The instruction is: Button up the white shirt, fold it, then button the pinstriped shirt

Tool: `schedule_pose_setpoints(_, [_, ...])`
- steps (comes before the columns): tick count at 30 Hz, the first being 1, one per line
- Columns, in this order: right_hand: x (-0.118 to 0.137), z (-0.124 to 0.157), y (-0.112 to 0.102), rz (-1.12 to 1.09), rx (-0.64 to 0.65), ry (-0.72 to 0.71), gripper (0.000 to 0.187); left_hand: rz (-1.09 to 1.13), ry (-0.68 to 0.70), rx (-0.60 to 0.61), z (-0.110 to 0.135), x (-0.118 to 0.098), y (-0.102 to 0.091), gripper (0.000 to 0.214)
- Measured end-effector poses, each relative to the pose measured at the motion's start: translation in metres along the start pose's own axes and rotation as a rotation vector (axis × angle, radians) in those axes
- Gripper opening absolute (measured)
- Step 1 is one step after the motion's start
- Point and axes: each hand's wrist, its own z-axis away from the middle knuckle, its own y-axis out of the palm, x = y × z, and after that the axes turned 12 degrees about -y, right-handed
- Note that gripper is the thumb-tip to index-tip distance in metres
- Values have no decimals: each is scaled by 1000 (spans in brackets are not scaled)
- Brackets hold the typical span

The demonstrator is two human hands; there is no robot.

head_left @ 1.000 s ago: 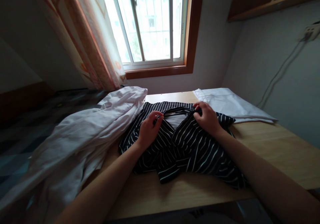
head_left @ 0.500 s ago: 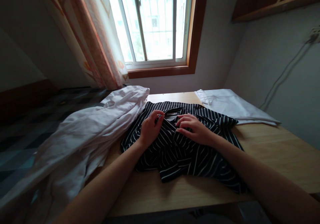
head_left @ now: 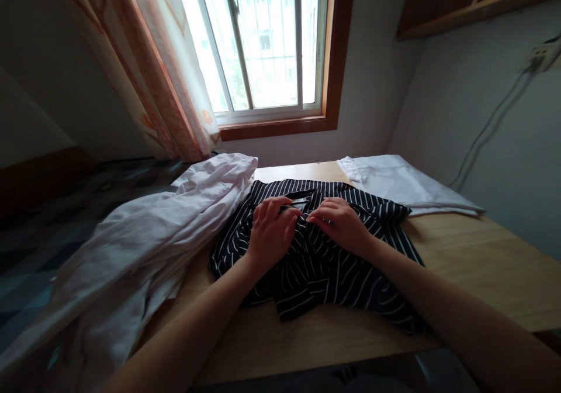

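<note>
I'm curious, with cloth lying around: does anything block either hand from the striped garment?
Nothing visible: the left hand and right hand are both on the striped garment, near its neckline. The crumpled white cloth and folded white cloth lie on either side.

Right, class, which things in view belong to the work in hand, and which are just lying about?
In use: striped shirt, left hand and right hand at its neckline, table beneath it.
Apparently just lying about: crumpled white cloth on the left, folded white cloth on the right.

Striped garment (head_left: pixel 307 285) of matt, creased cloth; tabletop (head_left: pixel 473 264) of smooth, faintly glossy wood
</note>
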Motion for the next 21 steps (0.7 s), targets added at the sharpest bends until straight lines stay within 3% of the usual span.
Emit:
schedule_pose_setpoints(2, [1, -2, -1, -63, -51, 36, 18, 169, 3, 32, 2, -9, -1, 10])
schedule_pose_setpoints(6, [4, -6, -5, -214, -105, 130, 14, 578, -150, 331, 5, -9, 7, 15])
schedule_pose_setpoints(9, [5, -6, -6, -302, -86, 196, 16, 691, -224, 476, 6, 2, 15, 15])
schedule_pose_setpoints(16, [-1, -5, 0, -541, -59, 380, 24, 744, -250, 506, 4, 10, 21, 16])
schedule_pose_setpoints(21, [-2, -3, 4, -646, -78, 475, 28, 670, -101, 442, 1, 11, 18, 18])
